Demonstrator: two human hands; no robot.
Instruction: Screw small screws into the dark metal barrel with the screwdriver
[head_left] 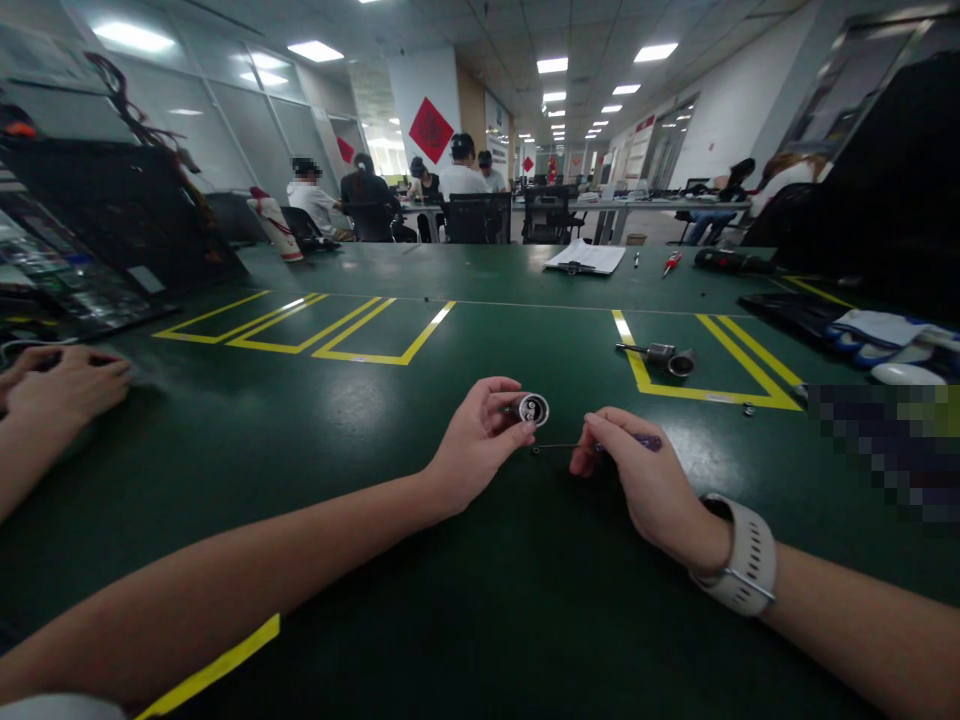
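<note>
My left hand [480,440] is closed around a short cylindrical metal part [534,409], its round open end facing me with small details inside. In my right hand [637,460] is a screwdriver [649,441] with a purple handle, gripped between thumb and fingers. Its thin shaft points left, just below the metal part and apart from it. A tiny ring-like piece [535,450] shows by the tip; whether it touches the shaft I cannot tell. Farther off, a metal piece with a thin shaft and a round cup [667,358] lies inside a yellow-taped outline.
A small metal bit [748,409] lies right of centre. Farther back are a clipboard with papers [585,257], a red tool [671,263] and a black drill-like tool [731,261]. Blue-white gloves [892,335] lie at right. Another person's hands [67,385] rest at the left edge.
</note>
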